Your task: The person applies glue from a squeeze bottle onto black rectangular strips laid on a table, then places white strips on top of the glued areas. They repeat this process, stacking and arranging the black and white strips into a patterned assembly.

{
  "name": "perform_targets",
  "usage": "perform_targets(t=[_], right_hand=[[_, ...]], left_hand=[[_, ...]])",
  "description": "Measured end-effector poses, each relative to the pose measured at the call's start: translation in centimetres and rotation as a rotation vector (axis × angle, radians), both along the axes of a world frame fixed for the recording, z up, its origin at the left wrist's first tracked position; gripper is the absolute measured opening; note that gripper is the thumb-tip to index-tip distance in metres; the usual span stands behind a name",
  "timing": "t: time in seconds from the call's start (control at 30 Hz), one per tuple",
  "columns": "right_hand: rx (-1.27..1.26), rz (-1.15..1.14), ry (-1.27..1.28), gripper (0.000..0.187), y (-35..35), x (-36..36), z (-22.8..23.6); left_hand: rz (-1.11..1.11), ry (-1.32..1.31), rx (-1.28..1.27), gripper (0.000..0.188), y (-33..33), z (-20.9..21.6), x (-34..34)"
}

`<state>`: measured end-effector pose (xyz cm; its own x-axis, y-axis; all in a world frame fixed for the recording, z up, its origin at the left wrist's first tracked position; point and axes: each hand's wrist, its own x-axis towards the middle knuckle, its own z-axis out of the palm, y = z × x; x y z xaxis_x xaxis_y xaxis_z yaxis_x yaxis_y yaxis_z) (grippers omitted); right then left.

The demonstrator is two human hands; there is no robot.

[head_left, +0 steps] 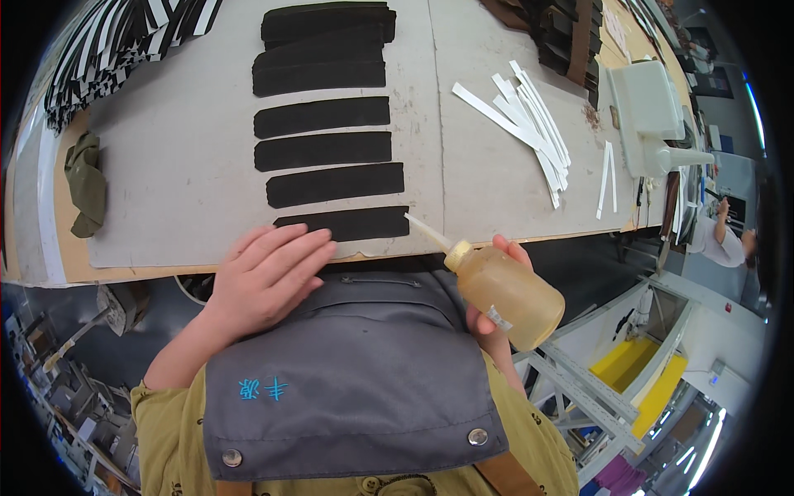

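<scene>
My right hand [506, 248] is wrapped round a squeeze bottle [511, 296] of amber liquid, partly hidden behind it. The bottle tilts so that its thin pale nozzle meets the right end of the nearest black strip [368, 224]. My left hand [273, 269] lies with fingers stretched out over that strip's left end, covering part of it. Beyond it, several similar black strips [335, 184] lie crosswise in a column, with spaces between the nearer ones. At the far end a few overlap in a stack [322, 50].
Loose white strips [529, 124] lie on the right of the grey-topped table [182, 165]. A bundle of black and white strips [124, 50] fills the far left, with a crumpled green cloth [85, 186] nearer. White plastic container [649, 99] and brown-black pieces [571, 41] stand at right.
</scene>
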<state>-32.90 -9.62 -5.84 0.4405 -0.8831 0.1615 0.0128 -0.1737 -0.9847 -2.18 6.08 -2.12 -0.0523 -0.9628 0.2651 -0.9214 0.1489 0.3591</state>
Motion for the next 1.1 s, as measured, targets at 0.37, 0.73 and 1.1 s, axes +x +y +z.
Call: perform_targets(t=[0.37,0.73,1.1], right_hand=[[-0.196,0.313,-0.068,0.108,-0.7,1.3,1.0],[0.152,0.021,-0.256,0.13,-0.8,1.7,1.5],[-0.287,0.263,0.018,0.113,-1.8,0.9,1.9]], left_hand=[[0.128,-0.027,-0.045,0.043,2.1,-0.7,0.7],[0.15,0.018,-0.084,0.04,2.9,-1.4,0.9],[0.142,0.025,-0.094,0.038,2.8,-1.4,1.1]])
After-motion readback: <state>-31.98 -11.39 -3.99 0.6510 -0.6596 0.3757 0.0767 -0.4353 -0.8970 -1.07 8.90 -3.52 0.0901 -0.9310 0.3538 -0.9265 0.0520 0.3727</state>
